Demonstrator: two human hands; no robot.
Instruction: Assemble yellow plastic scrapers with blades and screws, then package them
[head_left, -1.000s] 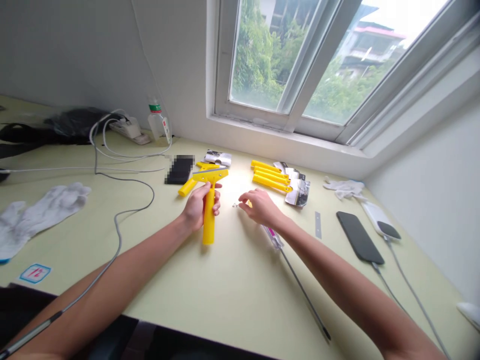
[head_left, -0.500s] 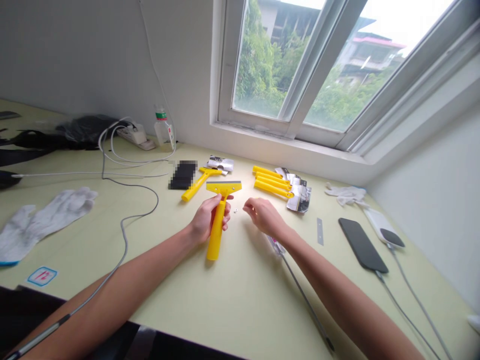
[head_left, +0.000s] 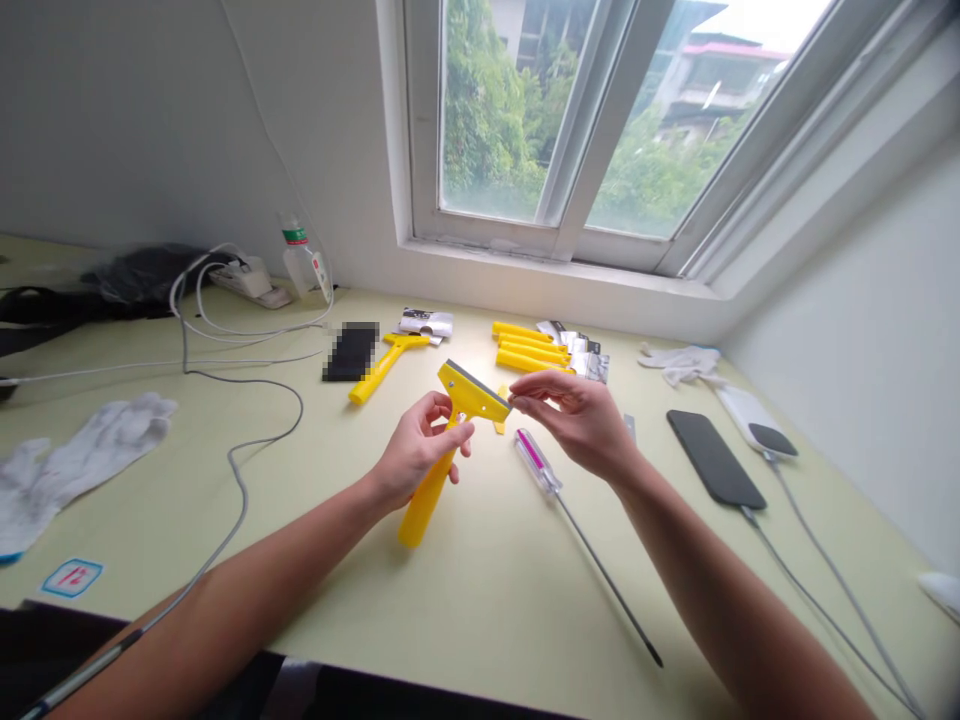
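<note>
My left hand (head_left: 420, 448) is wrapped round the handle of a yellow scraper (head_left: 426, 508), its head tilted up to the right. A grey blade (head_left: 480, 385) runs along the head's top edge. My right hand (head_left: 577, 415) has thumb and forefinger pinched at the right end of the head; what they hold, if anything, is too small to make out. A small yellow piece (head_left: 500, 426) shows behind the head; I cannot tell whether it is part of the scraper. Below my right hand lies a screwdriver (head_left: 535, 460) with a clear and pink handle, its shaft pointing towards me.
Several yellow handles (head_left: 532, 357) lie at the back beside silver packets (head_left: 596, 366). Another yellow scraper (head_left: 382, 370) lies left of centre. A phone (head_left: 716, 460), a white device (head_left: 757, 420), white gloves (head_left: 90, 460), cables and a bottle (head_left: 304, 265) surround the work area.
My left hand has tilted the scraper's head clockwise. My right hand has come up from the table to the head's right end, uncovering the screwdriver. The view has shifted slightly.
</note>
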